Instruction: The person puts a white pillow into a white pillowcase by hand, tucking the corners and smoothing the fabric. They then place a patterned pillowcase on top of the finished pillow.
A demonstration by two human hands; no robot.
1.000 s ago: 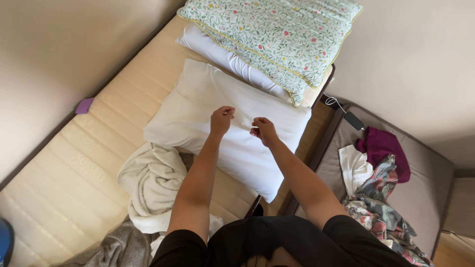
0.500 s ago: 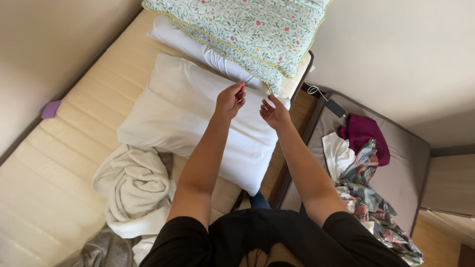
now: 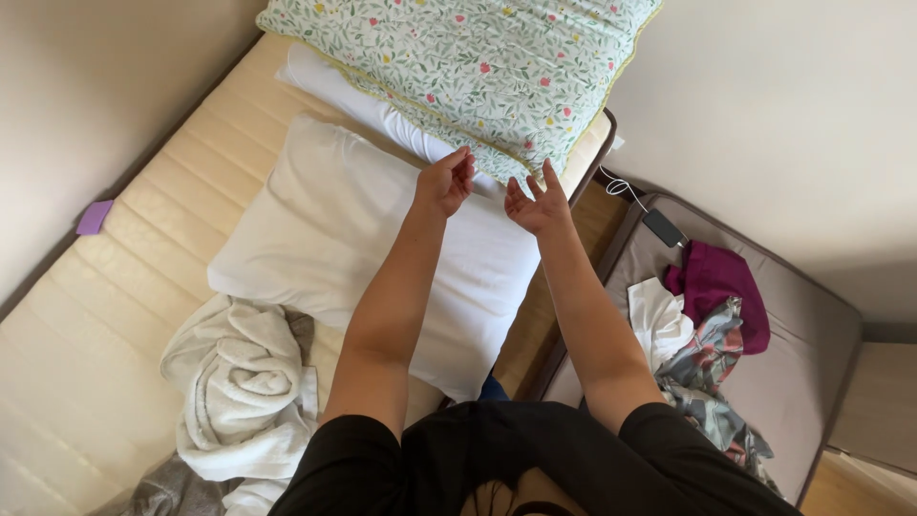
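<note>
Above the far edge of the white pillow (image 3: 373, 239), 2 bare hands are raised side by side, a small gap apart. The left hand (image 3: 445, 182) is loosely curled, fingers bent toward the palm, and holds nothing that can be seen. The right hand (image 3: 537, 203) is open with its fingers spread and pointing up, also empty. Both sit just at the near edge of the floral pillow (image 3: 468, 67); whether the fingertips touch it cannot be told. The white pillow lies flat on the mattress (image 3: 115, 287), with another white pillow (image 3: 353, 100) tucked partly under the floral one. A crumpled towel (image 3: 239, 382) lies near the left elbow. To the right, a phone (image 3: 662, 227) and a heap of clothes (image 3: 712, 315) rest on a grey seat (image 3: 812, 363).
</note>
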